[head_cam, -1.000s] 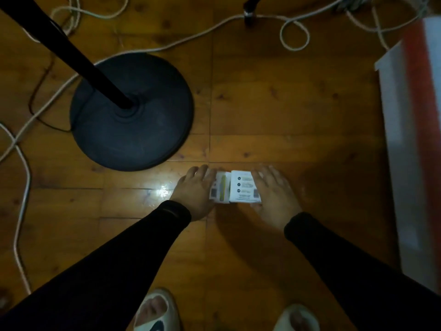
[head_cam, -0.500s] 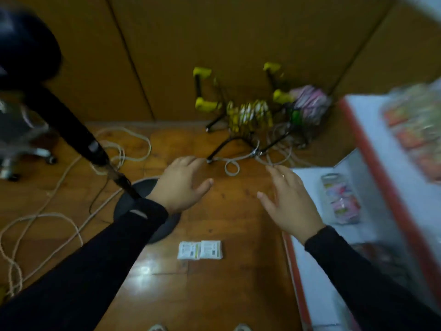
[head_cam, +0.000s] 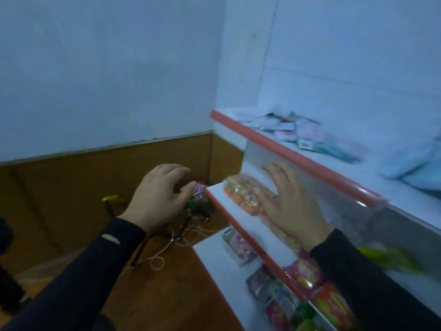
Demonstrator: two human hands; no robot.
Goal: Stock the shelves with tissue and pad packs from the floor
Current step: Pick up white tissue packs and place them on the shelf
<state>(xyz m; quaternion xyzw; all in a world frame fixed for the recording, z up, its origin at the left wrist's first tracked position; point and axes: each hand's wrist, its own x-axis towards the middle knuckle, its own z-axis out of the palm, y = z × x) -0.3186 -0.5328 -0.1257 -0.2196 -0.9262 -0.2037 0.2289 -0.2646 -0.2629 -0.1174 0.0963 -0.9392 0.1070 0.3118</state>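
Note:
My left hand (head_cam: 158,198) hovers in the air left of the shelf unit, fingers loosely spread, holding nothing. My right hand (head_cam: 290,204) is raised in front of the middle shelf (head_cam: 229,212), fingers apart and empty. The top shelf (head_cam: 298,161), white with a red front edge, holds a loose pile of pale pink, white and teal tissue and pad packs (head_cam: 303,134) and some light blue soft packs (head_cam: 412,168) to the right. The packs on the floor are out of view.
An orange-yellow snack bag (head_cam: 241,194) lies on the middle shelf. More colourful packets (head_cam: 312,292) fill the lower shelves. On the wooden floor by the corner stands a folded black and yellow stand (head_cam: 112,201) amid white cords (head_cam: 157,261). A white wall rises behind.
My hands left the white packs on the floor and rose empty. The view swung up from the floor to the shelves and wall.

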